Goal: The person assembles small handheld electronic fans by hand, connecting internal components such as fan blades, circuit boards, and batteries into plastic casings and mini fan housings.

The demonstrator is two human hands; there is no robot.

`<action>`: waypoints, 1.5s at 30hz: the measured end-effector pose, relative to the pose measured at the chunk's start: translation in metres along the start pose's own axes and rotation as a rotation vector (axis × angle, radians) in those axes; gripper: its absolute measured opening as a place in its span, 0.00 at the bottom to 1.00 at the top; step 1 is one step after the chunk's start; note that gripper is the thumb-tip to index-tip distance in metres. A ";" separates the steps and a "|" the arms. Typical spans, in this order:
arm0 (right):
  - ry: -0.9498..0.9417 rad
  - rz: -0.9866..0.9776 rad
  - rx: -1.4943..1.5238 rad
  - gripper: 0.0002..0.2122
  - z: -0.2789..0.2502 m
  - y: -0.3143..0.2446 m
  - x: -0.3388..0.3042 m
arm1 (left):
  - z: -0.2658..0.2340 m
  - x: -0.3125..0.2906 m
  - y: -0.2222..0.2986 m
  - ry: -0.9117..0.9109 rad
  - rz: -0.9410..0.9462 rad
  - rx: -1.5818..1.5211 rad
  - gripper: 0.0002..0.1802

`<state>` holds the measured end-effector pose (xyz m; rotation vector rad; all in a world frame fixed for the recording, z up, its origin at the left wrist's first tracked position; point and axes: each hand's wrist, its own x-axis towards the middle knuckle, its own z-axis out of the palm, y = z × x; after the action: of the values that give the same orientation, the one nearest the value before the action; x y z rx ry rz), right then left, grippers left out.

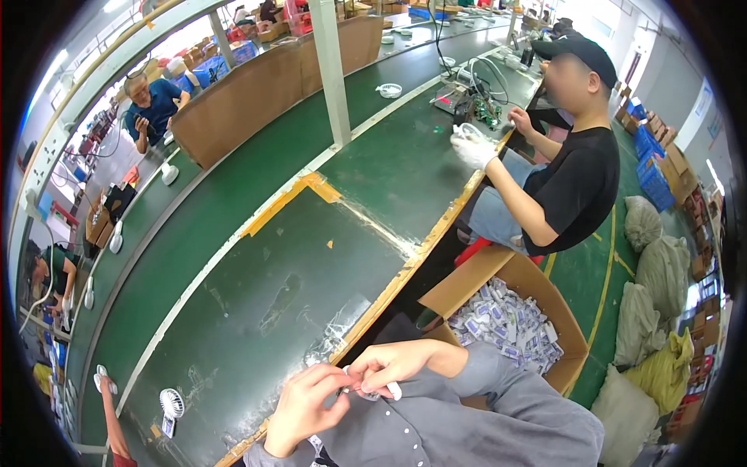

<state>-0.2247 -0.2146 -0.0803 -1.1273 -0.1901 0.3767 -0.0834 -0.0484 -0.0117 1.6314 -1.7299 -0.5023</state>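
Observation:
Both hands meet over my lap at the table's near edge. My left hand pinches with thumb and forefinger at a small part mostly hidden by the fingers, with a bit of red showing. My right hand is closed around a small white plastic piece, whose rounded end sticks out below the fingers. The fingertips of the two hands almost touch. To the left, on the green table, lies a small white handheld fan with a round grille.
An open cardboard box full of small white-and-purple pieces stands at my right. Beyond it a co-worker in a black cap handles a white part. A conveyor belt carrying white fans runs along the left; another person's arm reaches in there.

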 end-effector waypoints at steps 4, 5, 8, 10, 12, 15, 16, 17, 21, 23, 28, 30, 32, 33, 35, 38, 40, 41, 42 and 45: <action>0.043 -0.070 0.113 0.08 0.004 0.003 0.003 | 0.013 -0.006 -0.007 0.207 0.106 0.063 0.13; 0.033 -0.088 0.128 0.08 0.004 0.004 0.003 | 0.014 -0.007 -0.005 0.233 0.113 0.061 0.13; -0.016 -0.082 0.318 0.09 0.006 0.009 0.000 | 0.020 -0.005 0.001 0.309 0.071 -0.059 0.09; -0.152 -0.161 0.386 0.11 0.006 0.015 -0.009 | 0.022 -0.005 -0.003 0.413 0.020 -0.217 0.05; -0.176 -0.252 0.446 0.13 0.010 0.018 -0.034 | 0.011 -0.015 -0.032 0.642 -0.168 -0.459 0.05; 0.017 -0.305 0.421 0.09 0.007 0.032 -0.073 | -0.009 -0.025 -0.041 0.658 -0.201 -0.754 0.06; 0.196 -0.241 0.458 0.07 0.003 0.043 -0.092 | -0.010 -0.028 -0.039 0.604 -0.239 -0.665 0.05; 0.424 -0.130 0.386 0.07 -0.002 0.049 -0.116 | -0.012 -0.029 -0.038 0.556 -0.275 -0.573 0.06; 1.149 0.063 0.097 0.11 -0.048 0.179 -0.263 | -0.012 -0.005 -0.022 0.503 -0.267 -0.529 0.07; 1.541 1.112 -0.731 0.23 -0.045 0.231 -0.311 | -0.007 0.001 -0.023 0.490 -0.268 -0.565 0.07; 1.472 0.689 -0.569 0.29 -0.036 0.215 -0.268 | 0.014 0.035 -0.005 0.478 -0.175 -0.638 0.08; 1.367 0.033 -0.617 0.30 -0.020 0.155 -0.185 | 0.018 0.052 0.004 0.352 -0.147 -0.640 0.08; 0.961 -0.375 -0.215 0.32 -0.015 0.107 -0.123 | 0.026 0.060 0.016 0.284 -0.092 -0.688 0.10; 0.798 -0.504 -0.041 0.30 -0.015 0.091 -0.099 | 0.029 0.065 0.025 0.304 -0.102 -0.697 0.11; 0.526 -0.608 0.291 0.26 -0.016 0.076 -0.059 | 0.030 0.069 0.030 0.337 -0.053 -0.709 0.14; 0.163 -0.574 0.649 0.24 -0.010 0.071 -0.028 | 0.017 0.064 0.029 0.488 -0.072 -0.703 0.13; 0.065 -0.483 0.908 0.25 -0.001 0.079 -0.016 | 0.005 0.056 0.016 0.542 -0.078 -0.677 0.11; 0.063 -0.468 0.950 0.26 0.007 0.078 -0.012 | 0.003 0.051 0.010 0.556 -0.091 -0.674 0.10; 0.056 -0.449 0.991 0.27 0.012 0.070 -0.009 | 0.001 0.046 0.004 0.580 -0.125 -0.662 0.10; -0.096 -0.393 0.855 0.37 0.013 0.063 0.005 | 0.000 0.030 -0.022 0.635 -0.181 -0.622 0.09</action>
<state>-0.2369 -0.1775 -0.1322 -0.2166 -0.2919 0.1265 -0.0668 -0.0805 -0.0210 1.2941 -0.8492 -0.4745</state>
